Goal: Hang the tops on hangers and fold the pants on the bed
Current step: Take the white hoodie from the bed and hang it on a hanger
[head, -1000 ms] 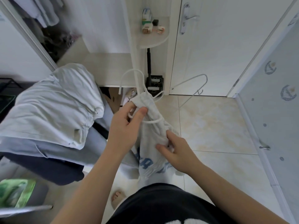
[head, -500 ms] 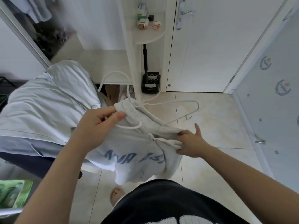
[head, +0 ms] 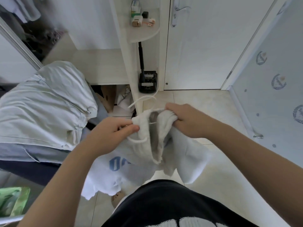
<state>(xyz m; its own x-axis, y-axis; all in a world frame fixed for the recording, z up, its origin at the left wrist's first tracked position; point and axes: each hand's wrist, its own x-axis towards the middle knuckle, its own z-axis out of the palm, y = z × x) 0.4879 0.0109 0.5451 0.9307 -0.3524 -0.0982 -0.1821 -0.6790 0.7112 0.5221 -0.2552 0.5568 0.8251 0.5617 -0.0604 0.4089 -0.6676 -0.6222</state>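
Observation:
I hold a light grey top (head: 144, 153) with blue letters in front of me, above the tiled floor. My left hand (head: 114, 133) pinches its neck edge on the left. My right hand (head: 185, 118) grips the bunched fabric on the right. A white hanger (head: 142, 99) has its hook sticking up just behind the top; most of its frame is hidden inside the fabric, with a thin wire showing in the neck opening. More pale garments (head: 47, 104) lie piled on the left.
A white cabinet with a rounded corner shelf (head: 144, 36) holding small items stands ahead. A black box with a pole (head: 147, 82) sits at its foot. A closed white door (head: 205, 46) is beyond, a patterned panel (head: 275, 82) at right. A green bag (head: 13, 202) lies lower left.
The right hand moved up from the lower hem to the bunched neck beside the left hand. The hanger's frame, earlier sticking out to the right, is now mostly inside the top.

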